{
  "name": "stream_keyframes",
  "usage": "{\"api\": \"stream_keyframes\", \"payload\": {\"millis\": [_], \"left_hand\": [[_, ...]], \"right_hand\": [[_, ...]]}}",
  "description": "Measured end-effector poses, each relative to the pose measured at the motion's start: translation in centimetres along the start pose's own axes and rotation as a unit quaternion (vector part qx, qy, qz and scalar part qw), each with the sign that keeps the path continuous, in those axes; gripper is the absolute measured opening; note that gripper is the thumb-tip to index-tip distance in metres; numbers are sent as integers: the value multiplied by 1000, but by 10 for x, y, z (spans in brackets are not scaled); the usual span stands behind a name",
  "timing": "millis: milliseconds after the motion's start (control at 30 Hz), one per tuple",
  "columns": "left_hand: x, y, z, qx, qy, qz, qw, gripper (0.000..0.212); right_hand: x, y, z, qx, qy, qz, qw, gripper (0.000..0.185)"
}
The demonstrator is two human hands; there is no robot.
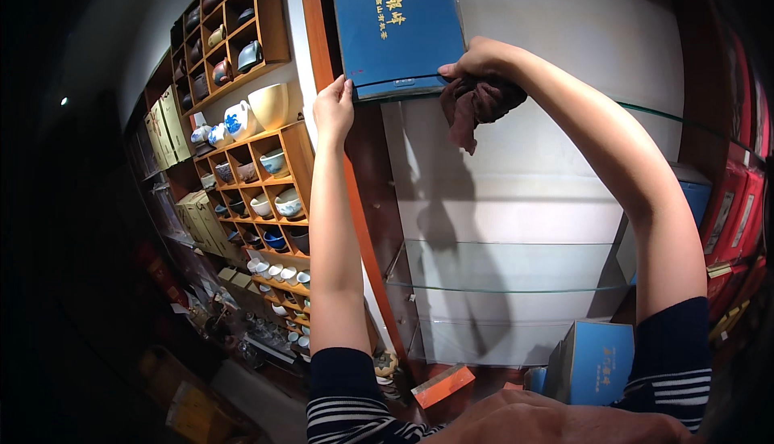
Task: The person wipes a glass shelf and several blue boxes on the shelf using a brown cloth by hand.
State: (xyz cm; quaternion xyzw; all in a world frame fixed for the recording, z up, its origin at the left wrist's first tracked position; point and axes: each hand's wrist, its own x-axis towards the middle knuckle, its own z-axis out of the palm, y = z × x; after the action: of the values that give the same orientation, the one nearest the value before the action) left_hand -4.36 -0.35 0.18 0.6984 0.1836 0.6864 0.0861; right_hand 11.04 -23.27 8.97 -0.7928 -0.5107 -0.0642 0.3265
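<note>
A large blue gift box [399,26] with gold lettering stands upright on an upper glass shelf [399,98] of a cabinet, at the top centre. My left hand [334,105] grips its lower left corner with thumb and fingers. At its lower right edge is my right hand [484,60], thumb on the box's front. A crumpled dark brown cloth [478,105] hangs bunched beneath that right hand, held against the palm by fingers that are partly hidden.
Wooden cubbyholes [296,159] with teapots, cups and bowls line the left wall. A lower glass shelf [514,290] crosses the cabinet. Another blue box [601,362] and an orange box [443,385] stand low down. Red boxes [734,214] fill the right side.
</note>
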Motion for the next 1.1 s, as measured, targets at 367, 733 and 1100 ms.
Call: {"api": "stream_keyframes", "payload": {"millis": [367,733,1100], "left_hand": [[-3,-4,4,23,40,6,999,32],[-7,-4,14,-6,67,-6,998,29],[-9,-16,29,-82,78,80,990,32]], "right_hand": [[6,-1,6,-31,20,-22,999,56],[19,11,11,32,29,-21,999,58],[-20,19,13,22,190,-86,978,50]]}}
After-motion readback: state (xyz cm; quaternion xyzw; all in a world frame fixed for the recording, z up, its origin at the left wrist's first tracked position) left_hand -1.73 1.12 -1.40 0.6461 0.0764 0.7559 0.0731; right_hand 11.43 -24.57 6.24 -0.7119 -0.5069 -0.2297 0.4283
